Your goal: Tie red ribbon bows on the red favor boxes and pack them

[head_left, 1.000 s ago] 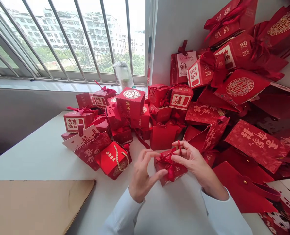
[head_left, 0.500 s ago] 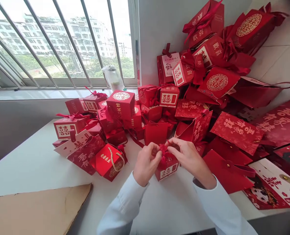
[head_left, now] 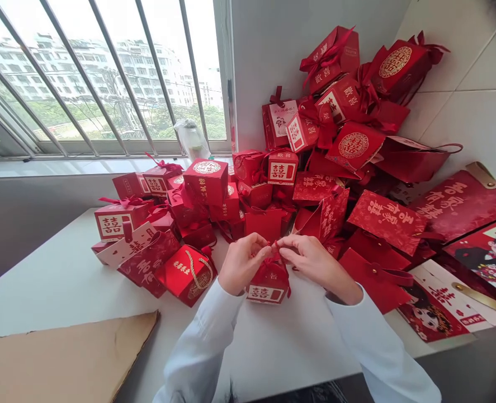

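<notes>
A small red gift box (head_left: 268,280) with a white double-happiness label stands on the white table in front of me. Red ribbon (head_left: 273,249) is gathered at its top. My left hand (head_left: 242,262) pinches the ribbon from the left, thumb and fingertips together. From the other side my right hand (head_left: 310,258) pinches it too, its fingertips almost meeting the left ones. The exact form of the knot is hidden by the fingers. Just left of my hands sits a red box with a twisted gold cord handle (head_left: 187,274).
A heap of red gift boxes and bags (head_left: 206,184) runs along the wall, piled higher at the right. A cardboard sheet (head_left: 67,358) lies at the front left. On the sill of the barred window stands a plastic-wrapped cup (head_left: 192,140). Printed gift bags (head_left: 444,302) lie right.
The gift box has turned, so its label faces me more squarely, and it sits slightly further left. Both hands have shifted left with it, still pinching the ribbon. The view has shifted slightly.
</notes>
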The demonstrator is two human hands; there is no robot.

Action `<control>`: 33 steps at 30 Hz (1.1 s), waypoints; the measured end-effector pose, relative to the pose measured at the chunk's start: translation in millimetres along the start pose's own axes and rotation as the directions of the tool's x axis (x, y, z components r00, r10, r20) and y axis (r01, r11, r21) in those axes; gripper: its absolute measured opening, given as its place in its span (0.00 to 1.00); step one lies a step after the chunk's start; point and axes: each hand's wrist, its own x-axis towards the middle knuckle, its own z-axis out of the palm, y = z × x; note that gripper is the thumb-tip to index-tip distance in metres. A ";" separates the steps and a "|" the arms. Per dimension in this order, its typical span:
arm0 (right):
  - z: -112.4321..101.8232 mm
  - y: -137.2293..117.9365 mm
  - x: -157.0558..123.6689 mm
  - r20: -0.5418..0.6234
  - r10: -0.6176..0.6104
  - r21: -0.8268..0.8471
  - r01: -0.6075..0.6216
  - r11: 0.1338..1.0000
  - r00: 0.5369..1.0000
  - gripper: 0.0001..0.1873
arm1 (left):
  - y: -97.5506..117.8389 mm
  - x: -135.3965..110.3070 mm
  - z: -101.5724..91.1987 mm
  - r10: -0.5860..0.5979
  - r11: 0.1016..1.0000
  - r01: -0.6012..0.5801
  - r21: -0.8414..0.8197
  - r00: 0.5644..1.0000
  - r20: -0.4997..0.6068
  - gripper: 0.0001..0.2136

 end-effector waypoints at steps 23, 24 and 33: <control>38.5 77.6 -24.6 -0.042 0.047 0.303 -0.032 0.953 0.998 0.40 | 3.0 2.2 -5.0 -0.196 0.979 0.203 0.022 0.964 -0.181 0.05; 46.6 81.3 -26.0 -0.038 0.044 0.299 -0.031 0.954 0.998 0.47 | 4.2 0.2 -6.2 -0.219 0.975 0.220 -0.013 0.960 -0.175 0.06; 74.2 46.6 -7.8 -0.165 -0.088 0.335 0.139 0.932 0.982 0.38 | 0.6 -22.5 -6.7 -0.279 0.928 0.232 -0.292 0.952 -0.129 0.12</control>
